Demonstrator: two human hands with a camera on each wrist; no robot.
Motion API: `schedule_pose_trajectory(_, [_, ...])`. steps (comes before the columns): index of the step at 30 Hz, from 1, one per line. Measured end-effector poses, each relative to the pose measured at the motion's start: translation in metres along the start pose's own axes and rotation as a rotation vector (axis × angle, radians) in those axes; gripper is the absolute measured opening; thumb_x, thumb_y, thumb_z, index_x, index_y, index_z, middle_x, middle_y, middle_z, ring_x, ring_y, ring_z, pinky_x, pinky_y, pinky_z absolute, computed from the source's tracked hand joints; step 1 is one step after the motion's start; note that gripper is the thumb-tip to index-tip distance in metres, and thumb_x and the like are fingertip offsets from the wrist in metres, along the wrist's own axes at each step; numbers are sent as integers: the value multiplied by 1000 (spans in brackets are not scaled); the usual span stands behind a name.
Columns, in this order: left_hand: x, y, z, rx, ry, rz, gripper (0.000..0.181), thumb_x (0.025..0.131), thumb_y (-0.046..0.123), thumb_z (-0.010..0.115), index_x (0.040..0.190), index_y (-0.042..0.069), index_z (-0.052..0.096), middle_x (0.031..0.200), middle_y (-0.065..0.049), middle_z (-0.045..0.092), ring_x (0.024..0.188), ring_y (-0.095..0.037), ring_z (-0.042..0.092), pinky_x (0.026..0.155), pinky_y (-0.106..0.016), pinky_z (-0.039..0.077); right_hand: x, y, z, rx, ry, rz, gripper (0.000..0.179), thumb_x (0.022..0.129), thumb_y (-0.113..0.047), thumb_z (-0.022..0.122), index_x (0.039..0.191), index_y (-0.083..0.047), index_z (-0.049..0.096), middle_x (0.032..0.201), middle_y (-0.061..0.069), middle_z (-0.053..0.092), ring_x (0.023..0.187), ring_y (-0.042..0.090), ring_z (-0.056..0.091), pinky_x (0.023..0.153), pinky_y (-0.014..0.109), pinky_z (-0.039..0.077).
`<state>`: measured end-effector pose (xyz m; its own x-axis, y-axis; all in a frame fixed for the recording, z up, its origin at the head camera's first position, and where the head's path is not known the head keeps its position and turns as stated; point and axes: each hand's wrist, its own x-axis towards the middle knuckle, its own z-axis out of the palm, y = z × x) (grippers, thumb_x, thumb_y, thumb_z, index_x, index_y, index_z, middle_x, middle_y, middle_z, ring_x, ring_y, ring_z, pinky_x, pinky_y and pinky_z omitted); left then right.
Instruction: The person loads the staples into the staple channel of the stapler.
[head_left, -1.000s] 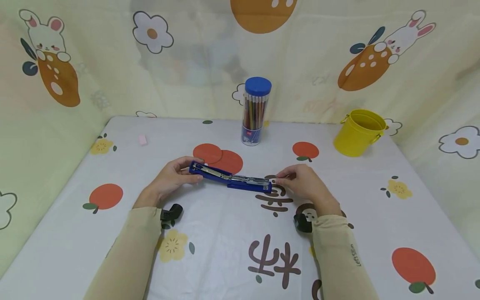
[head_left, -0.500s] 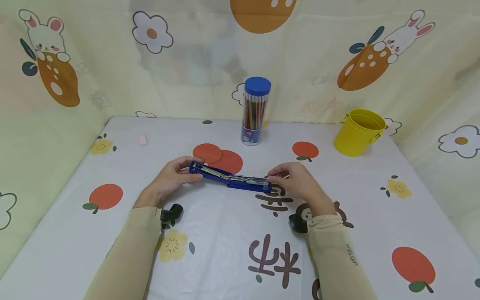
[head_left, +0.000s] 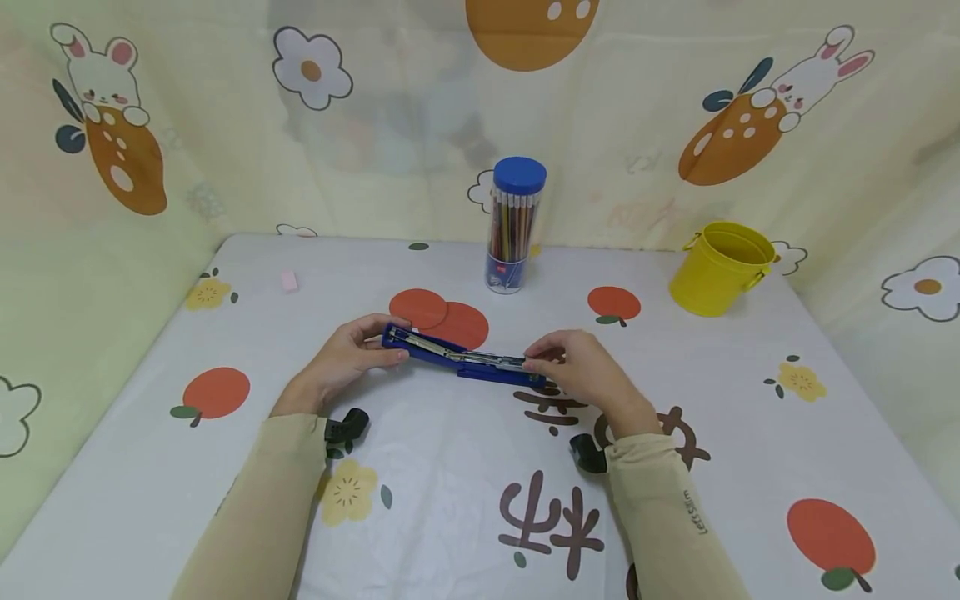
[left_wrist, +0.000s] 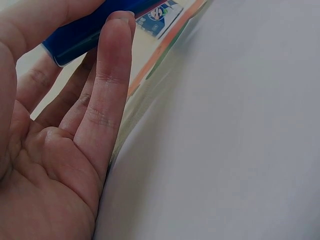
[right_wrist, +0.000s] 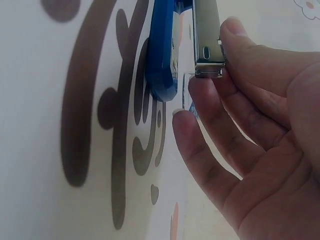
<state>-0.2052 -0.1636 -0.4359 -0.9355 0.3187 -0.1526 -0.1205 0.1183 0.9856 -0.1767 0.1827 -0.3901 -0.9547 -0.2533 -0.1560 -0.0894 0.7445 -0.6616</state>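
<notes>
An opened-out blue stapler [head_left: 495,373], its metal track exposed, is held over the middle of the table. My left hand [head_left: 347,360] grips its left end between thumb and fingers; in the left wrist view the blue end [left_wrist: 75,40] lies between them. At the right end, my right hand [head_left: 587,372] holds the metal magazine. In the right wrist view the thumb and fingers are at the tip of that magazine [right_wrist: 206,40], while the blue base [right_wrist: 162,60] stands apart from it. The fingers partly hide whatever else is at the tip.
A clear tube of pencils with a blue lid [head_left: 513,225] stands at the back. To its right is a yellow bucket [head_left: 708,279]. A small pink block [head_left: 289,282] lies at the back left. A printed cloth [head_left: 442,517] covers the table.
My right hand has moved left, from beside the stapler's right end onto the magazine. The left hand and stapler have stayed in place.
</notes>
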Motion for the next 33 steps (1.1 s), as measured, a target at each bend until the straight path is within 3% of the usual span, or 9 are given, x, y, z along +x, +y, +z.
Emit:
schedule_pose_trajectory(18, [1, -1, 0, 13, 11, 1, 55, 81, 12, 86, 132, 11, 64, 135, -12, 58, 114, -27, 62, 87, -30, 55, -1, -2, 0, -23, 22, 15, 19, 91, -21, 78, 108, -12, 78, 100, 2, 71, 97, 24, 63, 82, 38, 55])
schedule_pose_trajectory(28, [1, 0, 0, 29, 10, 8, 55, 82, 10, 85, 132, 10, 63, 133, -12, 60, 113, -27, 62, 87, -29, 55, 0, -1, 1, -11, 48, -32, 11, 88, -18, 81, 98, -14, 81, 95, 0, 71, 87, 21, 60, 74, 34, 53])
schedule_pose_trajectory(33, [0, 0, 0, 22, 9, 9, 55, 82, 9, 85, 132, 10, 63, 132, -12, 60, 113, -26, 63, 86, -29, 55, 0, 0, 1, -25, 36, -35, 12, 88, -19, 81, 100, -16, 82, 97, -1, 70, 89, 20, 61, 77, 35, 54])
